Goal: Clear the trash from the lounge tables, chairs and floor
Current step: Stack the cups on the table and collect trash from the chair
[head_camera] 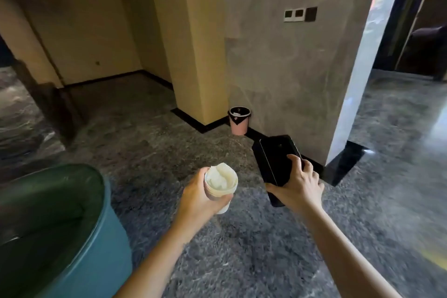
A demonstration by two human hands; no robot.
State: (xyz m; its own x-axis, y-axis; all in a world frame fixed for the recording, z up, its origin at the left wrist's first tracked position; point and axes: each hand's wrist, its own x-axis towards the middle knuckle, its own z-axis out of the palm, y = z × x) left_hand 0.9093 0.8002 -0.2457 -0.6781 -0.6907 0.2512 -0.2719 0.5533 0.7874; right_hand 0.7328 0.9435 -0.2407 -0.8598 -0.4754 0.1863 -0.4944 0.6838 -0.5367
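The left hand [198, 197] grips a white paper cup [220, 186] stuffed with crumpled paper, held upright over the grey stone floor [254, 237]; the right hand [298, 182] grasps a flat black tray [275, 159], tilted; a small pink bin [239, 120] stands ahead against the grey pillar [302, 68], well apart from both hands; a teal armchair [72, 237] is at the left.

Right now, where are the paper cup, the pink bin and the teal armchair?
paper cup [223, 192]: head view, front wall under the rim.
pink bin [239, 126]: head view, pink side wall.
teal armchair [104, 237]: head view, outer blue shell.
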